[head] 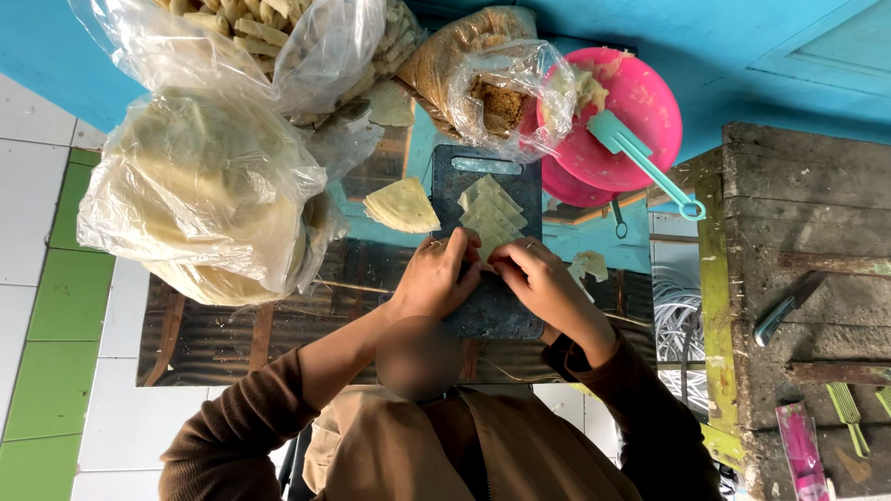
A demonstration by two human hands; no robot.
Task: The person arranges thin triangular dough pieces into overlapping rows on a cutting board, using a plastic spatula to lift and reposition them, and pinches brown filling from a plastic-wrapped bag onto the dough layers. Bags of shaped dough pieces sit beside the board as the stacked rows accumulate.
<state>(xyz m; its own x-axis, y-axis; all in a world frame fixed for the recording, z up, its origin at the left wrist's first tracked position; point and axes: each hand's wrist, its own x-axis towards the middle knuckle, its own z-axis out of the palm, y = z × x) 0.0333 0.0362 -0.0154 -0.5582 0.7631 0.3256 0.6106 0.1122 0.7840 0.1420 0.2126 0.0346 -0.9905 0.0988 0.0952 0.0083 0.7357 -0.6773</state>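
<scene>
Grip: left hand and right hand pinch one pale dough wrapper between fingertips.
Wrapper lies on dark cutting board, nearest of an overlapping row; folded wrapper stack beside board; pink bowl, teal spatula behind.

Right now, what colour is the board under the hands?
Dark grey-black cutting board, clearest in the head view.
</scene>
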